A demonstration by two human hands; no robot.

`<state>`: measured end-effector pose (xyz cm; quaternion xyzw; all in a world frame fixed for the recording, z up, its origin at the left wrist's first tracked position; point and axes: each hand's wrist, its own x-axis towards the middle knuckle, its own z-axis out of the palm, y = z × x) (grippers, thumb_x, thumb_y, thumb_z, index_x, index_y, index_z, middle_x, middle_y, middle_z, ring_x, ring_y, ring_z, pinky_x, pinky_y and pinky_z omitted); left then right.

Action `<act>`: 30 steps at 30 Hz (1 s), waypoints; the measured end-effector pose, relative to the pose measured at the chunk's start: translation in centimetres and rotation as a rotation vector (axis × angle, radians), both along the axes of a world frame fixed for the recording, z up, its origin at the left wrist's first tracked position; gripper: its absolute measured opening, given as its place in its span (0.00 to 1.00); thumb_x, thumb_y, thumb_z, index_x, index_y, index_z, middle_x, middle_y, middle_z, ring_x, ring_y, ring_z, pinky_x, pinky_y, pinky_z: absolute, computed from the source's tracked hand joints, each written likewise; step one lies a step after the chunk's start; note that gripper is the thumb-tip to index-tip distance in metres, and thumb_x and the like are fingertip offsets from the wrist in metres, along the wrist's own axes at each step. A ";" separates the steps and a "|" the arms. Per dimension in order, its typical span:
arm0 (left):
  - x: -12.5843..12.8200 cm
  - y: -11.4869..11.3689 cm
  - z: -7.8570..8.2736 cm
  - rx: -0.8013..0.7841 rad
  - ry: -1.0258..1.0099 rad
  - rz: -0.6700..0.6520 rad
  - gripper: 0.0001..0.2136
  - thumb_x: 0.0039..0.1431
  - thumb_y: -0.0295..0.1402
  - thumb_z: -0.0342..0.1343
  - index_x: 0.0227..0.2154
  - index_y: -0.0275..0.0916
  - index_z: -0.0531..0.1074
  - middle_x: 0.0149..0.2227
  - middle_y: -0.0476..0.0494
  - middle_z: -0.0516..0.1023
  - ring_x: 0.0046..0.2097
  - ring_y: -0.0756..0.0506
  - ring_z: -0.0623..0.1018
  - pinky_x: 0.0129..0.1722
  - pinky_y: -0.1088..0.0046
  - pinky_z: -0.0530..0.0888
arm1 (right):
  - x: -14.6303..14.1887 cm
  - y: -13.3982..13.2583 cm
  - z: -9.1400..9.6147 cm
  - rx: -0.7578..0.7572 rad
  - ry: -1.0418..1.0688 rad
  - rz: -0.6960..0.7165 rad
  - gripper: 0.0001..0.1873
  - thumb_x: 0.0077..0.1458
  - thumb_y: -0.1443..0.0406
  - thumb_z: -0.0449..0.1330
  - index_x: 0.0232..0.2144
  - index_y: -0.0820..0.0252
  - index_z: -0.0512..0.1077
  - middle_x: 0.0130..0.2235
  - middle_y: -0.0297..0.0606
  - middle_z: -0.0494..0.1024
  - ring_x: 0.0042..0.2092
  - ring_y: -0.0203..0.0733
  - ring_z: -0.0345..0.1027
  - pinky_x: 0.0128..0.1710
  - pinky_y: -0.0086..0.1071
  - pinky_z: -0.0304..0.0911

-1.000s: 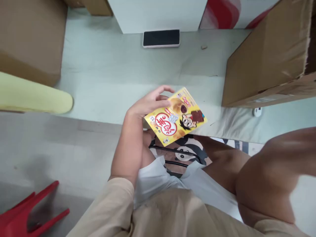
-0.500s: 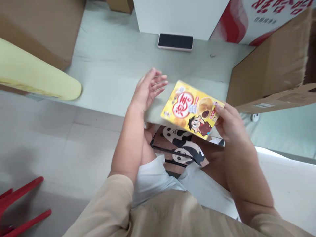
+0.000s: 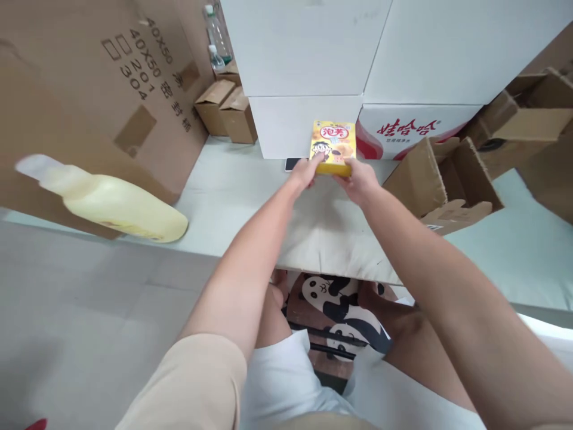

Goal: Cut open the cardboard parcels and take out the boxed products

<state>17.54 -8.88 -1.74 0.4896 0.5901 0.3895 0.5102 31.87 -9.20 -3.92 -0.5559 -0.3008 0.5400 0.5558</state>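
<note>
Held out at arm's length is a yellow snack box with red lettering and a cartoon figure on its front. My left hand grips its lower left corner, thumb on the front face. At the lower right corner my right hand is closed on the same box, thumb also on the front. The fingers behind the box are mostly hidden. Behind and below the box, a dark-topped flat device shows only its left end on the pale green table cover.
White cartons are stacked at the back, beside a red-and-white printed carton. An open cardboard box stands at right. On the left are a large brown carton, small brown boxes and a pale yellow bottle.
The snack box has moved forward, away from my body, and now faces me more upright. My left hand, open before, has taken hold of it beside my right. The view has tilted up.
</note>
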 end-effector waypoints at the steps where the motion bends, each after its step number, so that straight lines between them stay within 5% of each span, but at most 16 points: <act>1: -0.1 1.5 0.8 -0.027 0.015 0.010 0.19 0.62 0.50 0.58 0.26 0.38 0.69 0.18 0.52 0.62 0.20 0.51 0.63 0.27 0.70 0.57 | -0.2 1.8 0.7 -0.012 -0.006 -0.006 0.11 0.52 0.63 0.60 0.39 0.57 0.67 0.45 0.41 0.74 0.46 0.40 0.75 0.42 0.35 0.78; 4: -0.3 4.0 2.3 -0.071 0.021 0.071 0.17 0.61 0.46 0.57 0.25 0.38 0.69 0.18 0.50 0.60 0.21 0.49 0.64 0.28 0.70 0.57 | -0.7 5.2 2.1 -0.046 -0.024 -0.015 0.12 0.52 0.64 0.60 0.40 0.58 0.68 0.43 0.42 0.72 0.45 0.42 0.75 0.40 0.38 0.78; 8: -0.4 3.9 2.8 -0.086 0.013 0.088 0.16 0.61 0.47 0.57 0.26 0.39 0.69 0.19 0.49 0.62 0.22 0.50 0.63 0.27 0.70 0.57 | -1.7 5.3 3.2 -0.099 -0.018 -0.060 0.12 0.54 0.66 0.58 0.43 0.59 0.67 0.44 0.43 0.71 0.45 0.42 0.75 0.40 0.36 0.78; 12: -0.6 0.8 3.0 0.040 -0.096 0.086 0.18 0.59 0.50 0.58 0.26 0.40 0.68 0.18 0.52 0.60 0.20 0.52 0.58 0.23 0.72 0.53 | -2.2 2.0 4.5 -0.018 0.010 -0.059 0.10 0.59 0.64 0.56 0.43 0.59 0.66 0.49 0.44 0.72 0.48 0.40 0.75 0.42 0.32 0.77; 15: -1.4 -3.6 2.4 0.174 -0.368 0.043 0.22 0.62 0.56 0.49 0.27 0.41 0.66 0.18 0.54 0.56 0.19 0.53 0.55 0.19 0.75 0.50 | -0.6 -4.1 4.8 0.178 0.037 0.037 0.14 0.59 0.57 0.57 0.45 0.57 0.68 0.50 0.41 0.74 0.49 0.39 0.75 0.46 0.32 0.76; 19: -2.6 -8.4 -1.5 0.166 -0.420 -0.088 0.22 0.56 0.55 0.53 0.22 0.40 0.64 0.16 0.56 0.51 0.18 0.56 0.51 0.18 0.79 0.48 | 4.8 -17.8 3.3 0.344 -0.064 0.048 0.25 0.56 0.47 0.59 0.51 0.51 0.71 0.54 0.41 0.77 0.55 0.46 0.75 0.49 0.40 0.77; 23: -1.8 -9.7 -6.2 0.045 -0.321 -0.188 0.25 0.54 0.53 0.54 0.16 0.41 0.53 0.17 0.57 0.46 0.19 0.56 0.48 0.19 0.77 0.46 | 12.5 -29.7 1.2 0.196 -0.168 -0.344 0.17 0.56 0.47 0.55 0.44 0.36 0.77 0.51 0.37 0.80 0.56 0.51 0.76 0.44 0.47 0.79; 26: -0.4 -9.2 -8.0 0.022 -0.291 -0.218 0.26 0.57 0.51 0.53 0.16 0.41 0.49 0.17 0.57 0.44 0.20 0.56 0.47 0.20 0.76 0.45 | 18.2 -31.2 0.0 0.167 -0.193 -0.728 0.15 0.51 0.54 0.57 0.42 0.41 0.76 0.52 0.35 0.79 0.58 0.47 0.74 0.55 0.44 0.76; 30: 1.7 -8.4 -8.7 -0.002 -0.264 -0.264 0.26 0.57 0.51 0.52 0.16 0.42 0.47 0.18 0.57 0.44 0.20 0.55 0.46 0.21 0.76 0.45 | 24.6 -25.2 -2.4 -0.081 -0.259 -0.875 0.10 0.45 0.61 0.60 0.34 0.51 0.69 0.47 0.39 0.79 0.46 0.42 0.78 0.57 0.40 0.73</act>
